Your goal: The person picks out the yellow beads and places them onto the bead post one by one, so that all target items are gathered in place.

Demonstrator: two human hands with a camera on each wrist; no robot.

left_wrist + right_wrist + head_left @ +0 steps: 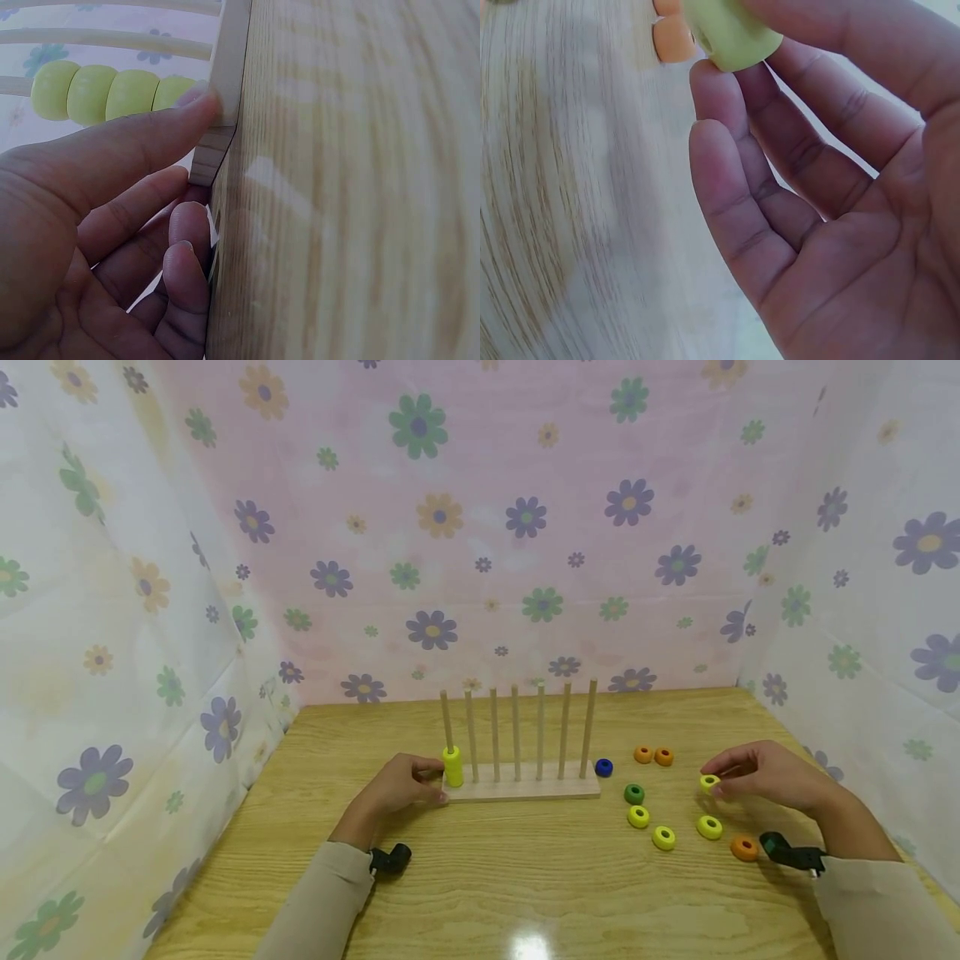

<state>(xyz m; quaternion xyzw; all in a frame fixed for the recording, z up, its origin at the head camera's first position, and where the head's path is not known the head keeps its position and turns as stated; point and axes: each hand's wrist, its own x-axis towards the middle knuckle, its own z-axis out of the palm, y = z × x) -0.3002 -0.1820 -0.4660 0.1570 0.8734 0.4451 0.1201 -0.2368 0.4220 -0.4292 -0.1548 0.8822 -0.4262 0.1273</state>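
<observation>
At lower centre, your left hand point(401, 787) grips the left end of a pale wooden seven-peg rack point(521, 788), round yellow beads point(452, 770) stacked on its leftmost peg point(447, 722); at lower right, your right hand point(768, 778) pinches another yellow bead point(707, 786).

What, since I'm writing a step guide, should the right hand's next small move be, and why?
Probably lift the pinched yellow bead toward the leftmost peg: the right hand already holds it, that peg carries stacked yellow beads with bare wood above, and the left hand holds that end of the rack.
</observation>
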